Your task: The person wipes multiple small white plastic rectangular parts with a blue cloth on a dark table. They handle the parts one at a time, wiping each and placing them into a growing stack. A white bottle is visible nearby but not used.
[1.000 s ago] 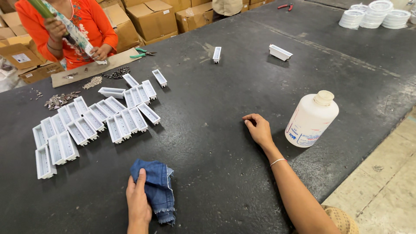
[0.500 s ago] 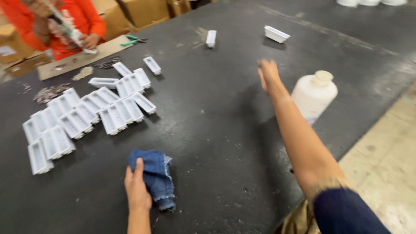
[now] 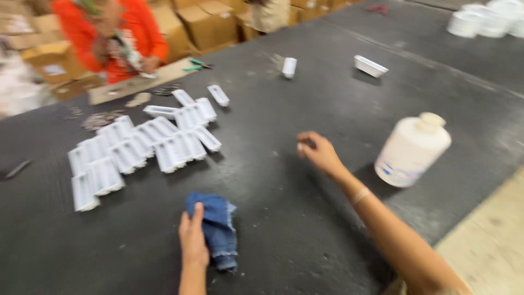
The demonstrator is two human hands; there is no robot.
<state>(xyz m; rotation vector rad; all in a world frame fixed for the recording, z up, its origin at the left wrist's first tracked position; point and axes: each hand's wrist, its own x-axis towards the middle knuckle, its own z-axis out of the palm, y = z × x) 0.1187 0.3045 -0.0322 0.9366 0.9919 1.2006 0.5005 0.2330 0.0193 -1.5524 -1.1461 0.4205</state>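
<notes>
I am pressing my left hand (image 3: 192, 240) flat, fingers together, on the folded blue denim rag (image 3: 216, 229) lying under my fingertips. My right hand (image 3: 318, 152) is hovering loosely curled, holding nothing I can make out. I judge a wiping step; next calls for reaching the white moulded plastic trays (image 3: 136, 150) clustered beyond my left fingers. The squat white plastic bottle (image 3: 410, 150) is standing right of my right fingers.

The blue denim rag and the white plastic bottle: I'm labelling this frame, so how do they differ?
The blue denim rag is soft, crumpled and lies flat on the dark table; the white plastic bottle is rigid and stands upright. The left hand rests on the rag; the right hand hovers apart from the bottle. Both sit on the same table.
</notes>
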